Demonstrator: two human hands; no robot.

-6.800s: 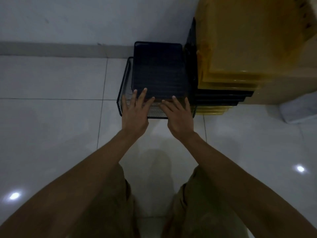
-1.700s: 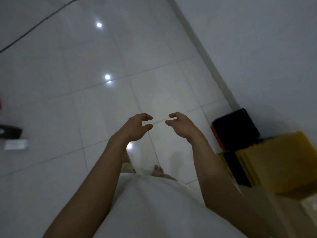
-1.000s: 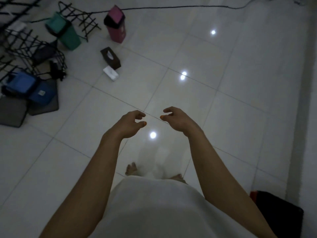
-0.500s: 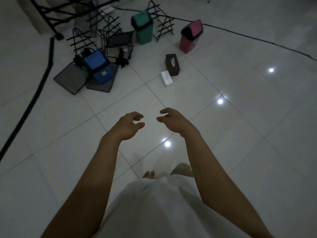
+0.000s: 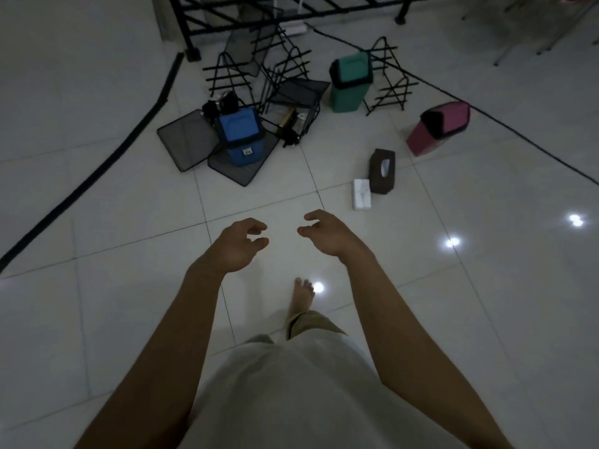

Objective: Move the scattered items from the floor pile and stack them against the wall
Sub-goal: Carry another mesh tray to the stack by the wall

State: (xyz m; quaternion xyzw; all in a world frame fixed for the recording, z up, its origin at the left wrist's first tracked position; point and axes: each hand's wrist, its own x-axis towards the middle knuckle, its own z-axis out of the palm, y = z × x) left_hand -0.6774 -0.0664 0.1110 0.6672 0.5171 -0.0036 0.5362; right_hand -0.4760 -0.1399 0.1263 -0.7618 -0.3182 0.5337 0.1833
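The floor pile lies ahead on white tiles. It holds a blue bin (image 5: 240, 136) lying on flat black mesh trays (image 5: 188, 139), a tipped black mesh basket (image 5: 293, 102), black wire racks (image 5: 228, 74), a green bin (image 5: 350, 81) and a pink bin (image 5: 437, 128) on its side. Nearer to me are a brown tissue box (image 5: 383, 170) and a small white box (image 5: 361, 194). My left hand (image 5: 238, 244) and my right hand (image 5: 327, 233) hang in front of me with loosely curled fingers, holding nothing, well short of the pile.
A thick black cable (image 5: 97, 176) runs diagonally across the floor at the left, and a thin cable (image 5: 518, 134) crosses at the right. A black metal frame (image 5: 291, 8) stands behind the pile. My bare foot (image 5: 303, 298) is on the tiles below my hands.
The view has swung away from the wall stack toward the pile, which now sits closer and more central. Both hands stay empty with loosely curled fingers.
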